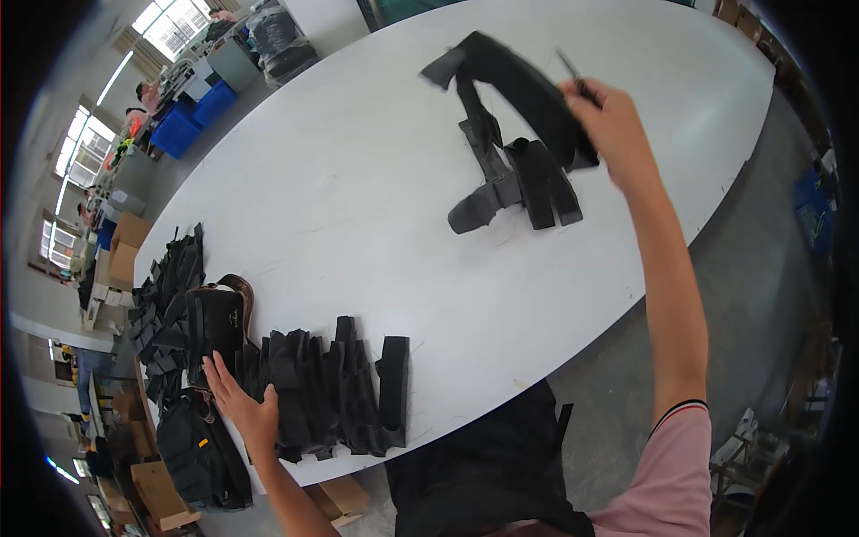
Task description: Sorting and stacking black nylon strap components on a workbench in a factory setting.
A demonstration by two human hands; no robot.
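Observation:
My right hand [611,130] is closed around a dark-handled pointed metal tool [567,64] at the far right of the white table. A wide black fabric strap [523,80], slightly blurred, runs up against this hand; whether the fingers also grip it I cannot tell. More black strap pieces [537,183] lie just below it, one with a rounded end. At the near left, my left hand [240,404] has its fingers spread. It is beside a row of folded black strap pieces [300,380] and overlaps a black bag with a brown handle [213,327].
A heap of black straps [165,304] lies at the table's left edge, with a dark backpack [201,456] below it. The white table [358,197] has a curved edge. Cardboard boxes [161,492] and blue bins [192,116] stand beyond.

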